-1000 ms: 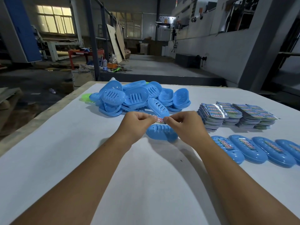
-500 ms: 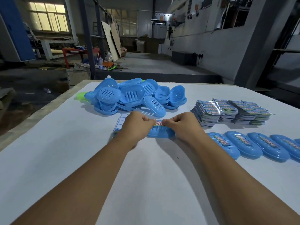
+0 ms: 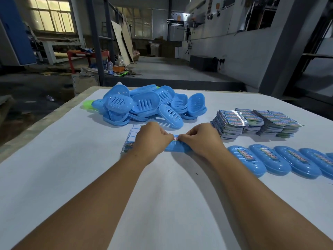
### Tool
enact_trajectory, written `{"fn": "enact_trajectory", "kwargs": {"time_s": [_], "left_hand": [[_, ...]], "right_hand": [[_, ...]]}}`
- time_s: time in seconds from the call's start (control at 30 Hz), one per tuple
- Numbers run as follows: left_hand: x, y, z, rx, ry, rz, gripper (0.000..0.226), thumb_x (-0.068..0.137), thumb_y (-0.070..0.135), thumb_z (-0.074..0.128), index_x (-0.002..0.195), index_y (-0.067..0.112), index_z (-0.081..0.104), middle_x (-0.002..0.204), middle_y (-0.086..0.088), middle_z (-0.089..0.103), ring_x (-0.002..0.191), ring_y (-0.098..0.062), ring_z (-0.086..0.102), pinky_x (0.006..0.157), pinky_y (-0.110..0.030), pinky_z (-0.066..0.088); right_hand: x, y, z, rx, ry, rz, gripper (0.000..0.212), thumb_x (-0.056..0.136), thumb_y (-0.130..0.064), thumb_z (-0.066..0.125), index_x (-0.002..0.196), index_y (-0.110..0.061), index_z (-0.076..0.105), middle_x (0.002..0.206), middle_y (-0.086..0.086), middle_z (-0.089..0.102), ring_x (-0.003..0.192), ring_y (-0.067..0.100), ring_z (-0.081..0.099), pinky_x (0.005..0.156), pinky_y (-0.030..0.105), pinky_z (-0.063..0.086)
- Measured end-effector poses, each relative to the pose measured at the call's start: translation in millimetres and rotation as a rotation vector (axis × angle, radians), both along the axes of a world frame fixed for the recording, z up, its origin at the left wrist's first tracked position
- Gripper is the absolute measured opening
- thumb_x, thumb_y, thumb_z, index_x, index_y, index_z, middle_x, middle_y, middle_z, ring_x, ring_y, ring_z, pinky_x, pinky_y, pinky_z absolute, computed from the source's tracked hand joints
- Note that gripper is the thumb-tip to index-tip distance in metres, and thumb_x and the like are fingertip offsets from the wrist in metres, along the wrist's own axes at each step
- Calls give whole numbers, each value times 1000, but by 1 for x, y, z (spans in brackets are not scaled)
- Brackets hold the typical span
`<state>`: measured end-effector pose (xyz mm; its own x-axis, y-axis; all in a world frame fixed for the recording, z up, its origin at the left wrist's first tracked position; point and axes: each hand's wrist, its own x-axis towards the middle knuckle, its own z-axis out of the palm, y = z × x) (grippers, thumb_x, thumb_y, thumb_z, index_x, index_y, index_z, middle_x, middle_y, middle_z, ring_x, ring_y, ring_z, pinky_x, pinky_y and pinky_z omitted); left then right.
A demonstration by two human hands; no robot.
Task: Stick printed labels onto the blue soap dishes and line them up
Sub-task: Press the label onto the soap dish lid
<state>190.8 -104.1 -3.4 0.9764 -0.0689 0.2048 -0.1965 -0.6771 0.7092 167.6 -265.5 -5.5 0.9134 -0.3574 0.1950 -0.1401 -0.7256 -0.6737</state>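
One printed label [image 3: 175, 138], pinched at either end by left hand [image 3: 153, 137] and right hand [image 3: 199, 137], lay lengthwise along a blue soap dish [image 3: 177, 147] directly beneath, long axis left-to-right, both hands equally near. Finished row [image 3: 281, 159] lay rightward; unlabelled pile [image 3: 149, 105] beyond.

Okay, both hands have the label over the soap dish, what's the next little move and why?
Probably press the label flat onto the soap dish. Left hand and right hand pinch its ends right above the dish, and the labelled row to the right awaits it.
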Motion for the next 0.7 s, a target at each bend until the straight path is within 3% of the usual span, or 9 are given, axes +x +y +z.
{"fn": "enact_trajectory", "kwargs": {"time_s": [0.1,0.17,0.23,0.3,0.37,0.47,0.57,0.63,0.7], "left_hand": [[0,-3,3,101,-70,22,13,79,31,70,72,19,70,78,4,71,79,-18,66,71,-29,53],[2,-2,2,119,-101,38,16,79,34,73,85,20,68,84,7,67,84,-17,63,73,-30,50],[4,0,-2,63,-94,61,33,78,42,77,96,21,58,83,11,54,84,-16,58,71,-31,45],[6,2,-5,-49,-74,63,35,82,44,74,98,22,53,85,11,53,80,-13,57,68,-32,44],[10,4,-4,-116,-75,77,24,90,41,65,98,23,52,86,10,56,78,-13,57,67,-32,43],[13,12,-5,-154,-117,88,9,95,33,56,92,27,51,82,13,55,82,-16,58,73,-35,47],[15,18,-10,-98,-98,99,6,95,34,53,91,30,50,80,12,57,77,-11,59,70,-33,48],[16,21,-13,-56,-89,109,6,95,34,54,93,29,51,77,12,57,73,-8,58,66,-31,45],[18,20,-14,-34,-97,101,7,95,34,55,94,28,52,76,11,58,70,-7,58,63,-29,43]], "right_hand": [[-1,3,2,-141,-9,-27,32,72,-51,77,69,-20,71,69,-9,68,71,15,64,58,30,50],[-2,4,3,-193,-18,-48,42,72,-55,76,93,-20,68,90,-8,67,86,17,64,72,34,54],[-5,3,3,-209,-41,-6,54,76,-55,75,118,-26,61,105,-8,64,97,15,60,80,33,50],[-8,6,4,-170,-69,132,52,84,-49,72,130,-29,59,117,-11,64,102,10,58,82,28,44],[-12,12,7,-142,-41,302,46,88,-45,68,132,-34,61,126,-13,64,103,7,58,85,24,42],[-16,20,12,-256,58,444,44,88,-41,65,131,-42,60,127,-13,64,109,12,59,89,29,47],[-24,15,20,-454,150,369,47,88,-49,58,135,-43,55,131,-7,61,118,23,57,95,38,48],[-29,3,27,-583,278,241,51,87,-56,53,133,-34,56,129,0,61,116,29,57,91,38,48],[-35,-11,33,-609,402,134,41,85,-57,55,104,-21,63,107,4,65,98,29,61,80,36,49]]}}
